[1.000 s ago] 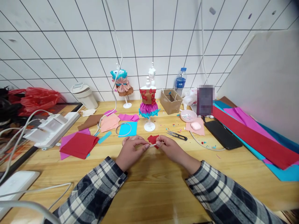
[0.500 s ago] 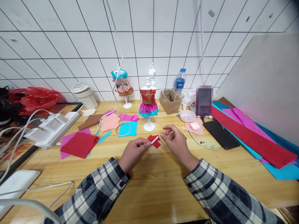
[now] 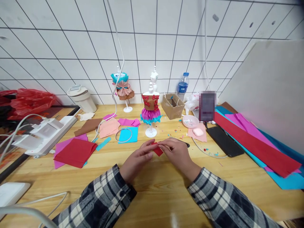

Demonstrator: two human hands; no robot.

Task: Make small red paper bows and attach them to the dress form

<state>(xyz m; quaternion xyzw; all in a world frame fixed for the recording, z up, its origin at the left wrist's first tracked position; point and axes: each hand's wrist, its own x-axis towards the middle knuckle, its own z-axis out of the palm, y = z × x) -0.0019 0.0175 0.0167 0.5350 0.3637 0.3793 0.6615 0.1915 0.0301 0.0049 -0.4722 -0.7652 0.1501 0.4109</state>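
Note:
A small piece of red crepe paper [image 3: 158, 150] is between my two hands at the table's middle. My left hand [image 3: 139, 155] has its fingers closed on the paper's left side, partly covering it. At the top edge of the paper, my right hand [image 3: 174, 153] pinches with thumb and forefinger; what lies between these fingertips is too small to make out. Just behind my hands stands a small white dress form [image 3: 151, 131] wearing a brown top with red bows and a pink skirt with blue trim.
Red sheets [image 3: 76, 153], a blue square [image 3: 133, 134] with a ring [image 3: 123, 140] and a power strip [image 3: 54, 133] are on the left. Right are a cardboard box [image 3: 172, 109], a pink dish [image 3: 190, 121], a black phone [image 3: 224, 139] and long red paper [image 3: 256, 144].
My hands have come together over the red paper. The white strip that stuck out from my left fingers is now hidden. My right hand has moved left and down, and the view has shifted slightly.

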